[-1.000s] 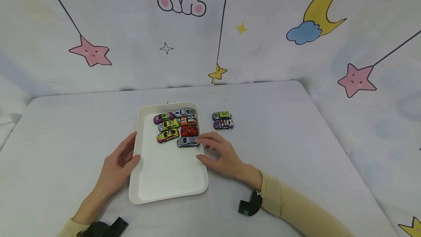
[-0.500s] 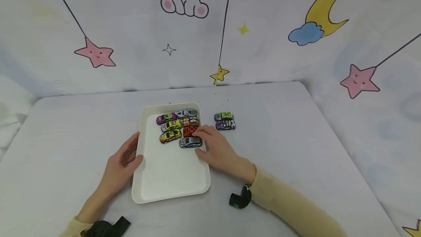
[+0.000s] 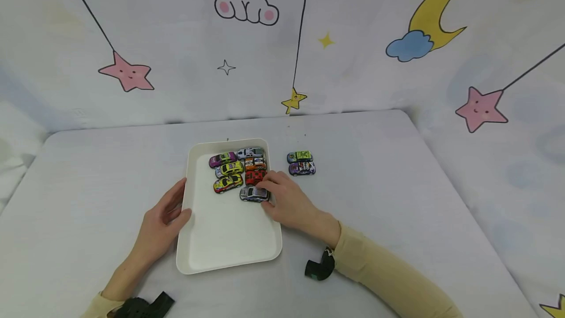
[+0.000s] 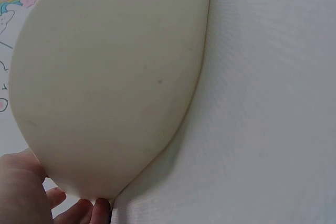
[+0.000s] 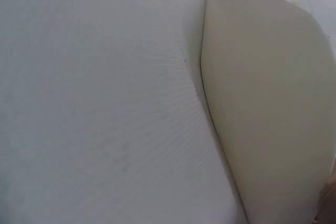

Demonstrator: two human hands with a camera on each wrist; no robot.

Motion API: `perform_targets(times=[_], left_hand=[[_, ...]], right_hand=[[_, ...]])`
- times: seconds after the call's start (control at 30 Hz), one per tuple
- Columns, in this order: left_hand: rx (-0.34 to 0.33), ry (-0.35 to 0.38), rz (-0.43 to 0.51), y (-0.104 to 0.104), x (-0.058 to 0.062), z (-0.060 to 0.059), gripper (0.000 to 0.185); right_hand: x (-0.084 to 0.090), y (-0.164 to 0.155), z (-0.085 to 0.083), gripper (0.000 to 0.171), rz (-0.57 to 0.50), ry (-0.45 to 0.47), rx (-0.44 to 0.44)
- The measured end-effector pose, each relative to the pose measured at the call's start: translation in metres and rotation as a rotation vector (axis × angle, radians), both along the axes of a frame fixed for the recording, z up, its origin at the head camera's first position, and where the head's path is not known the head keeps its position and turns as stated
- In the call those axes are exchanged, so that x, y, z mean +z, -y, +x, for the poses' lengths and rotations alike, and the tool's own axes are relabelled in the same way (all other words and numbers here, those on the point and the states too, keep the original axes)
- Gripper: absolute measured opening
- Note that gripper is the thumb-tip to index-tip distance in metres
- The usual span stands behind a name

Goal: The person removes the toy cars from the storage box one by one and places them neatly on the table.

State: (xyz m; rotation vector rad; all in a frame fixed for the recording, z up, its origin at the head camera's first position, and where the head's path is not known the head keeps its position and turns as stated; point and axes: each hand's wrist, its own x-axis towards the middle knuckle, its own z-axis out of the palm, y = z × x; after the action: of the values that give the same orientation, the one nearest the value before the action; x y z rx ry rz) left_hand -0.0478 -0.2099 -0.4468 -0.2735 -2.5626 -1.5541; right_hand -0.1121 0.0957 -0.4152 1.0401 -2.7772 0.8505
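Note:
A white tray (image 3: 229,239) lies on the table, its left side held by my left hand (image 3: 160,225), thumb on the rim and fingers outside. In the left wrist view, fingers (image 4: 100,212) press the tray wall (image 4: 110,87). My right hand (image 3: 292,204) reaches over the right rim and pinches a silver toy car (image 3: 250,194). Just behind that car sit a red toy car (image 3: 253,177), an orange one and a pale blue one. Purple, yellow and yellow-red toy cars (image 3: 228,183) form a column to their left. The right wrist view shows mostly tray wall (image 5: 268,103).
Outside the tray, to its right, a green toy car (image 3: 299,156) and a purple-white toy car (image 3: 302,169) stand side by side on the white tabletop (image 3: 375,180). A cartoon-printed backdrop (image 3: 185,38) rises along the table's back edge.
My right hand goes from the silver car's rear to over the red car, then back onto the silver one. The silver car shifts slightly nearer me. My left hand stays at the tray.

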Motion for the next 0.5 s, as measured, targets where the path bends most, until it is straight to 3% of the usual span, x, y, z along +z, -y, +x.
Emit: perform_targets(times=[0.5], left_hand=[[-0.003, 0.002, 0.010, 0.0003, 0.0005, -0.0006, 0.067]], right_hand=[[-0.0014, -0.0001, 0.0003, 0.032, 0.008, -0.027, 0.043]])
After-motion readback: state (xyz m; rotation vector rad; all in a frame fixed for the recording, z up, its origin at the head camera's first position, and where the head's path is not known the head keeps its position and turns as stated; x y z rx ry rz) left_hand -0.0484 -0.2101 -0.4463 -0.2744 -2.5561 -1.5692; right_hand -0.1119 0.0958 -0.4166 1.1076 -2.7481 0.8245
